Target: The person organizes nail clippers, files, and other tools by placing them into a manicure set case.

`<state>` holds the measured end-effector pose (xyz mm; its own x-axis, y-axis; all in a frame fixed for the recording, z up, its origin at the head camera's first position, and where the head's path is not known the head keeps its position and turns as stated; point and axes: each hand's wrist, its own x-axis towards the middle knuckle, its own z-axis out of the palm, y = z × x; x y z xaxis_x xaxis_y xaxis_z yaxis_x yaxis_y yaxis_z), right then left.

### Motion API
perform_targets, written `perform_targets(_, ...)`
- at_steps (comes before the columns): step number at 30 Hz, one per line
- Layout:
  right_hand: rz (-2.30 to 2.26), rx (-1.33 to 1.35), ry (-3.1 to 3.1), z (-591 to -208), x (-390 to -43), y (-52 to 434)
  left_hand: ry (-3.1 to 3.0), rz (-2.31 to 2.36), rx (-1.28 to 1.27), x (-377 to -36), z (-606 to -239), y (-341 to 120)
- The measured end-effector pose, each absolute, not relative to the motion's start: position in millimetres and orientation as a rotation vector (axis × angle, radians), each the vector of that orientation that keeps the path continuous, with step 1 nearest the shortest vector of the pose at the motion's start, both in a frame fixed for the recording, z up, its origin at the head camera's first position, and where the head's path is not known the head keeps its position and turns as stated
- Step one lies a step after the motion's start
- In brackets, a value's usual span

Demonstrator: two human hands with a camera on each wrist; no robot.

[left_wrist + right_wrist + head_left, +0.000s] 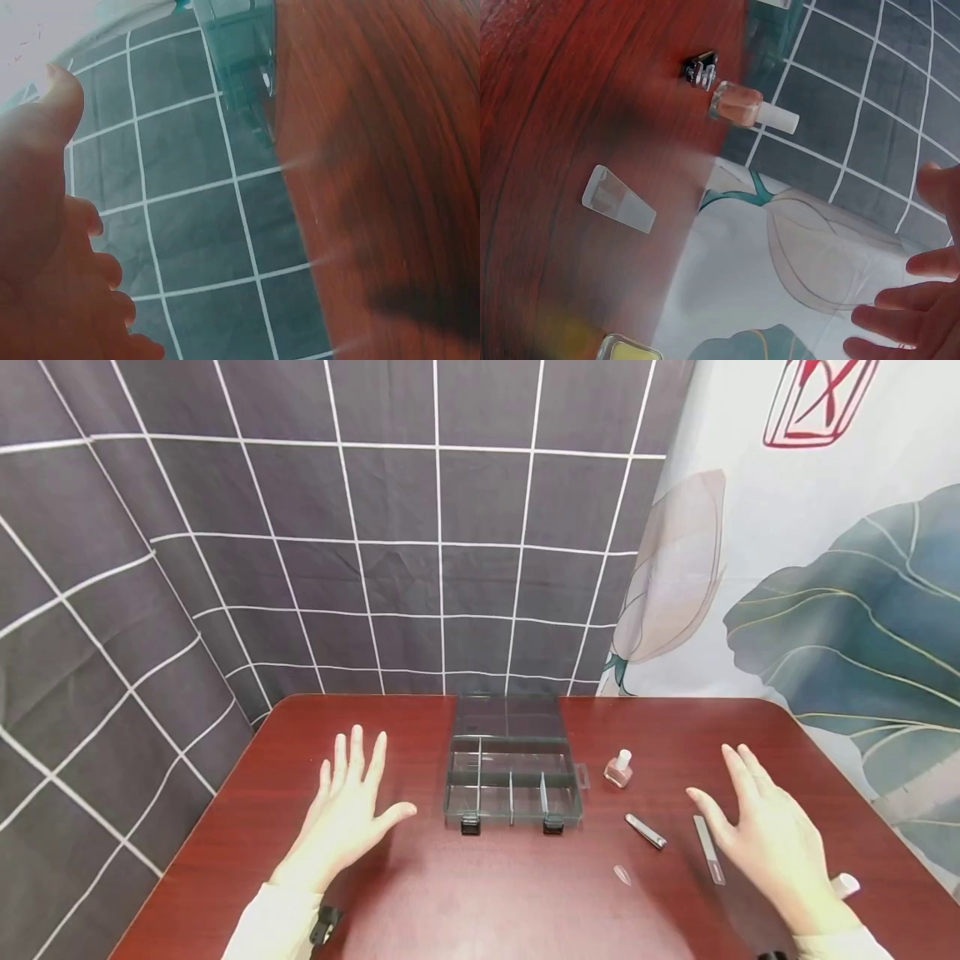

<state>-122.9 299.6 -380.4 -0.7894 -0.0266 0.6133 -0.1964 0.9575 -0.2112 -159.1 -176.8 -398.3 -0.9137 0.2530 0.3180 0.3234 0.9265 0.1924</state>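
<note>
Both hands hover open and hold nothing above a red-brown table [420, 893]. My left hand [351, 800] has its fingers spread, left of an open clear compartment box [512, 779]; the left wrist view shows that hand [45, 247] and the box [238, 45] far off. On the other side my right hand [759, 827] spreads its fingers beside a slim nail file [708, 849]. A pink nail polish bottle [618, 769] [742, 105] with a white cap and a metal nail clipper [645, 831] [701, 69] lie between box and right hand.
A small clear piece [621, 874] lies near the front middle. A white object [846, 884] peeks out behind my right wrist. Grey checked cloth [375, 568] hangs behind and to the left, and a leaf-print cloth [825, 610] to the right.
</note>
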Motion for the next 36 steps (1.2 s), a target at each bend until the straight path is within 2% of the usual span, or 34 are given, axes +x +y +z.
perform_targets(12, 0.289, 0.174, -2.372, -380, -125, 290, -2.856, -0.606, -0.474, -170, -402, -150)
perform_targets(22, 0.248, 0.360, -2.220, -398, -126, 279, -2.857, -0.717, -0.507, -174, -414, -127)
perform_targets(36, 0.491, 0.236, -2.673, -417, -108, 255, -2.959, -0.872, -0.507, -181, -430, -107)
